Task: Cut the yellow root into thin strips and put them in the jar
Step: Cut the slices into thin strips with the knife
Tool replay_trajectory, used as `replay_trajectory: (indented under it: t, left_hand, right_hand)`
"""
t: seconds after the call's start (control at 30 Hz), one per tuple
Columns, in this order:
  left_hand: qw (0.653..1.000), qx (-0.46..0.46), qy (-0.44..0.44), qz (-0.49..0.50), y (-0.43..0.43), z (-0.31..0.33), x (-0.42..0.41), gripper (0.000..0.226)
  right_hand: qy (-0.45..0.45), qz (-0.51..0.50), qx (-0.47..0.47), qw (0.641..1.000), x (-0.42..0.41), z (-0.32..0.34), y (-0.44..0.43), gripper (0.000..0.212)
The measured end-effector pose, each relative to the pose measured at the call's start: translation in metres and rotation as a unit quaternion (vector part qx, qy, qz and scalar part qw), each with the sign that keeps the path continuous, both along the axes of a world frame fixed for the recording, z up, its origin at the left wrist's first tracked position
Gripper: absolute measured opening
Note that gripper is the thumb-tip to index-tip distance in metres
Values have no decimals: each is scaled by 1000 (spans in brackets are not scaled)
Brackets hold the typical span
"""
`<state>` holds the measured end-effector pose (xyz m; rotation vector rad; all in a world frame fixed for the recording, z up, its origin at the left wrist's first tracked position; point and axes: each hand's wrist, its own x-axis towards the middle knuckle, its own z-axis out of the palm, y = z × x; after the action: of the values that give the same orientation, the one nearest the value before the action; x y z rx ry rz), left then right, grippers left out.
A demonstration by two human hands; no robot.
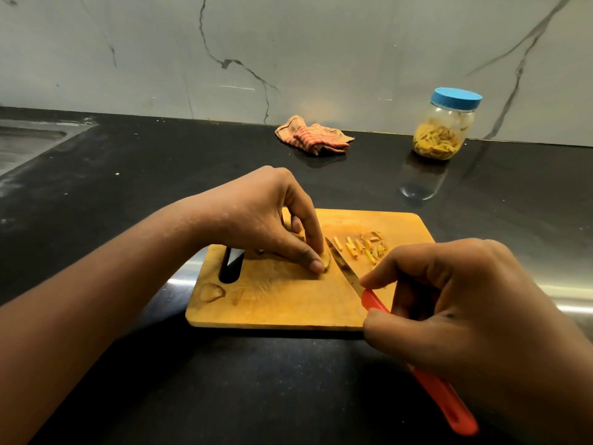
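A small piece of yellow root lies on the wooden cutting board, pinned under the fingertips of my left hand. My right hand grips a knife with a red handle; its blade rests on the board just right of the root piece. Several thin yellow strips lie on the board to the right of the blade. A clear jar with a blue lid on stands at the back right, partly filled with yellow strips.
A root slice and a scrap lie at the board's near left corner, by its handle slot. A crumpled striped cloth sits against the wall. A steel sink is at the far left of the black counter.
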<state>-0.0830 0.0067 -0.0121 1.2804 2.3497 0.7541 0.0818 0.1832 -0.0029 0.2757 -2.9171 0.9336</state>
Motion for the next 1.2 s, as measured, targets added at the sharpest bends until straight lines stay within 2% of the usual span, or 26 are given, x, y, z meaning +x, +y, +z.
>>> replay_trajectory:
  t: [0.4,0.63,0.77,0.97,1.2]
  left_hand:
    - [1000,-1,8,-5,2,-1,0,26]
    - [1000,-2,10,-6,3,0,1,29]
    - [1000,-11,8,3,3,1,1,31]
    - [1000,-21,10,10,3,2,3,30]
    - [1000,-8,9,9,2,0,2,32]
  right_hand:
    - [-29,23,18,999,-4,3,-5,34]
    - [2,19,86,996,-15,1,-16,40]
    - [4,11,91,996,-16,-1,-17,36]
    - [-20,32,44,998,7,1,-11,32]
    - [62,-32,46,996,16,8,-2,19]
